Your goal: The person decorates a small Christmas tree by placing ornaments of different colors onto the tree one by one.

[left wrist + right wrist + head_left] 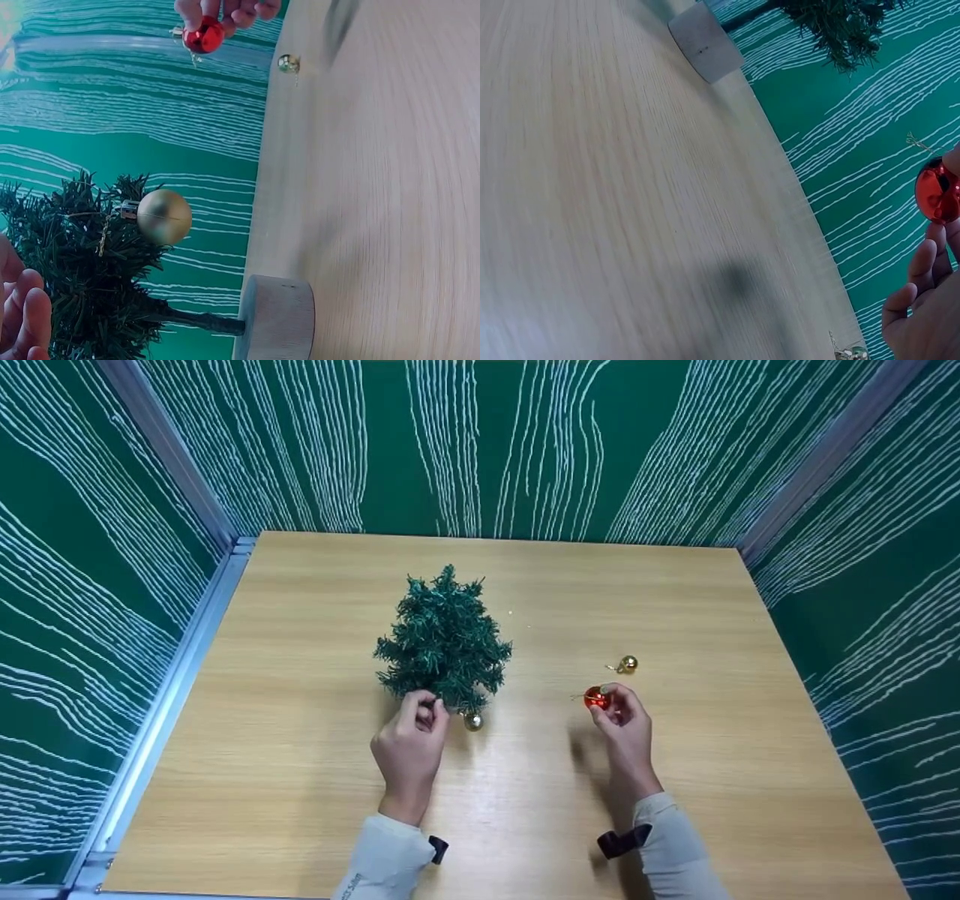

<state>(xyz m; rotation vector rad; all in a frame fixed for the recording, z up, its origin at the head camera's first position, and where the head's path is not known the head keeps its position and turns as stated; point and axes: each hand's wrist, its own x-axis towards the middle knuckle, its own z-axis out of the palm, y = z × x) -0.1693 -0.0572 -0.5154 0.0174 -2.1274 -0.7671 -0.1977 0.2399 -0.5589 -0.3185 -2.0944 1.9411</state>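
A small green artificial Christmas tree (445,641) stands on a round pale wooden base (277,319). My left hand (411,739) is at its lower front branches, thumb and forefinger pinching a branch; the exact hold is partly hidden. A gold bauble (473,721) hangs low on the tree, just right of that hand. In my right hand (628,727) a shiny red bauble (595,698) is pinched between thumb and fingers, held above the table, its thin gold string sticking out to the left. Another gold bauble (628,664) lies on the table beyond the right hand.
The wooden table (300,780) is enclosed by green panels (510,450) with white wavy lines at the back and sides. Metal frame bars (172,457) run up the corners. Tiny bright specks lie on the table right of the tree.
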